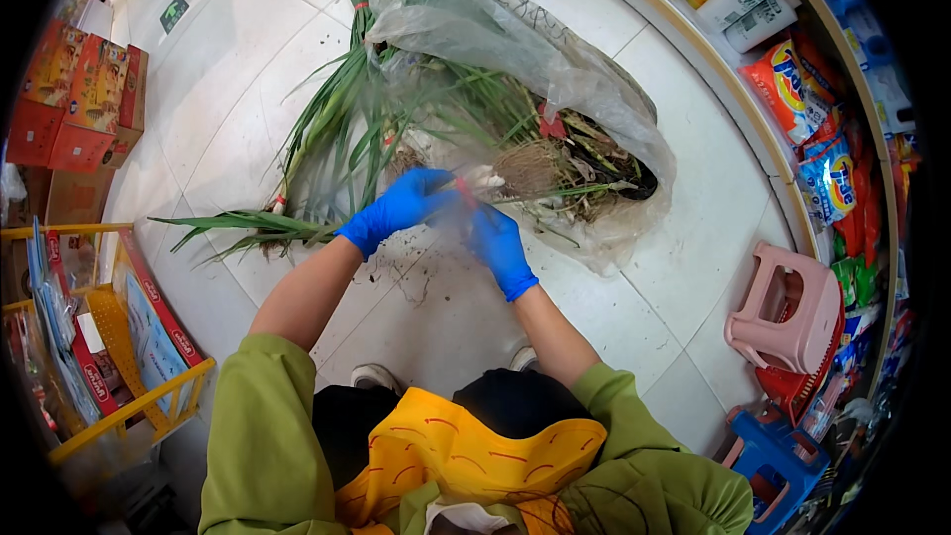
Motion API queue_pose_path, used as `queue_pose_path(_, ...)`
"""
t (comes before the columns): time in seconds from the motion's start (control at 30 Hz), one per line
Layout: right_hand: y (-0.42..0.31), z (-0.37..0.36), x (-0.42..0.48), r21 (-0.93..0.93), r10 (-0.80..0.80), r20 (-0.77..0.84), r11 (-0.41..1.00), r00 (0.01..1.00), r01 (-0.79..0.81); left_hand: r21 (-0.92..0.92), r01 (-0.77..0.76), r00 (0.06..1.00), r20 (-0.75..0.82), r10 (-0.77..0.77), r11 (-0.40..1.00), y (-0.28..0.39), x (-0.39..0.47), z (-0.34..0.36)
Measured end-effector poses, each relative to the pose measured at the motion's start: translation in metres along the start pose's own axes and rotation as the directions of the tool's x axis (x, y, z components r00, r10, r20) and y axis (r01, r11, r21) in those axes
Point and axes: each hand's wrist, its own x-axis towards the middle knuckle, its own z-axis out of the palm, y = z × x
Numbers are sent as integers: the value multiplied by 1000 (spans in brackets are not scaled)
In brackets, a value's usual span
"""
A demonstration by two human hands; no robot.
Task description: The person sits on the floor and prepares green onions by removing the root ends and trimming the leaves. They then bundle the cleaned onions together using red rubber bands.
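My left hand (405, 206), in a blue glove, grips a bunch of leafy green stalks, probably garlic greens or scallions. The bunch's white root ends (487, 178) point right, and long green leaves (252, 221) stick out on the left. A red band (466, 192) lies across the stalks between my hands. My right hand (501, 249), also gloved, has its fingertips at the band; motion blurs them. Just beyond, a large clear plastic bag (475, 22) lies open on the floor with more rooted greens (535, 163) spilling out. Another banded bunch (319, 119) rests left of the bag.
Pale floor tiles (654, 290) carry bits of soil. At right, a curved shelf holds bottles (735, 0) and detergent bags (825, 171); a pink stool (787, 308) and blue stool (780, 468) stand before it. On the left are red cartons (82, 104) and a yellow rack (134, 416).
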Motion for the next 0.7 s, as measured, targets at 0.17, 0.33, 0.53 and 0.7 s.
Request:
queue_pose_path(0.17, 15, -24, 15, -177, -108, 120, 976, 987, 128, -100, 56, 985, 171, -38, 993, 8, -5, 4)
queue_pose_path(0.33, -13, -13, 3, -240, -202, 114, 944, 973, 224, -47, 144, 970, 202, -132, 989, 11, -8, -8)
queue_pose_path(0.53, 22, -17, 24, 62, -310, -14, 949, 951, 310, 144, -249, 934, -226, 276, 958, 0, 0, 14)
queue_pose_path(0.7, 5, 3, 11, 43, -220, -184, 972, 958, 232, 944, -242, 625, -26, 780, 225, -3, -11, 33)
